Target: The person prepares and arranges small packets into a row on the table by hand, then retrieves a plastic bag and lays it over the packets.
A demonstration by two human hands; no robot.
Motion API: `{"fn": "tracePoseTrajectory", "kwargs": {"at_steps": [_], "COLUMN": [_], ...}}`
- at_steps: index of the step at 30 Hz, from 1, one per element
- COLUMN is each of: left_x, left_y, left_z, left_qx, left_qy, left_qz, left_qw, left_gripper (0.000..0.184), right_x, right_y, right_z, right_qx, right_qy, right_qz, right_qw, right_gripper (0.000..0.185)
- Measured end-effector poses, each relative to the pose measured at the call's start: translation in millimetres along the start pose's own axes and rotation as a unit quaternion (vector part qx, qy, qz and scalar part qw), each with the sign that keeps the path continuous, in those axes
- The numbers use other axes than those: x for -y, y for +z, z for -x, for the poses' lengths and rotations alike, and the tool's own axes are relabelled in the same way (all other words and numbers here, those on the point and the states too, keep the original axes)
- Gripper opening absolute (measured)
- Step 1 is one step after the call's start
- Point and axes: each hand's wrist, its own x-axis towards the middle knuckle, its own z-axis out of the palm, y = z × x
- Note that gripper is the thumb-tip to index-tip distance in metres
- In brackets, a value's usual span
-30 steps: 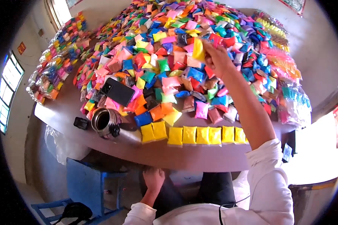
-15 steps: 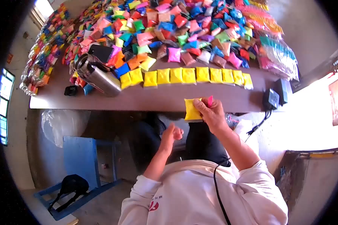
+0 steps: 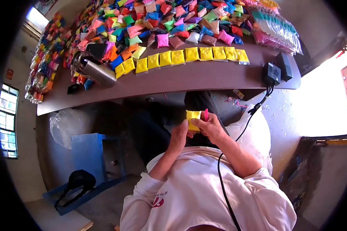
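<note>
Over my lap, a small yellow packet (image 3: 193,119) is held between both hands, below the table's front edge. My right hand (image 3: 212,128) is closed on its right side, the thumb pressing on its face. A small pink piece (image 3: 206,114) sticks up from the fingers of that same hand; its kind is hard to make out. At the packet's left edge, my left hand (image 3: 178,135) has its thumb against it, with the other fingers partly hidden behind. A row of similar yellow packets (image 3: 177,57) lies along the table.
Heaped colourful packets (image 3: 173,23) cover the far side of the table (image 3: 162,82). A steel flask (image 3: 98,73) lies tilted at left, near a dark phone (image 3: 96,50). Black adapters (image 3: 272,73) with cables stand at right. A black cable (image 3: 221,173) runs down over my shirt.
My right hand has brought the yellow packet down and closer to my body. My left hand has come up to the packet's left edge. The view has shifted, so the table appears higher.
</note>
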Motion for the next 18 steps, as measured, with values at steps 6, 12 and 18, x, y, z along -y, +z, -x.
{"fn": "tracePoseTrajectory", "kwargs": {"at_steps": [6,12,18], "left_x": [-0.3,-4.2,-2.6], "left_y": [8.7,11.6,10.0], "left_z": [2.9,6.8,8.0], "left_qx": [-0.002,0.011,-0.009], "left_qy": [0.023,0.033,0.021], "left_qz": [-0.026,-0.047,-0.048], "left_qw": [0.999,0.998,0.999], "left_gripper": [0.047,0.043,0.042], "right_x": [-24.4,-31.4,-14.9], "right_y": [-9.5,-12.8,-11.0], "right_z": [-6.3,-8.6,-2.7], "right_qx": [0.051,0.062,0.024], "right_qy": [0.024,-0.037,-0.033], "right_qz": [-0.047,-0.113,-0.049], "right_qw": [0.997,0.991,0.998], "right_gripper": [0.026,0.025,0.032]}}
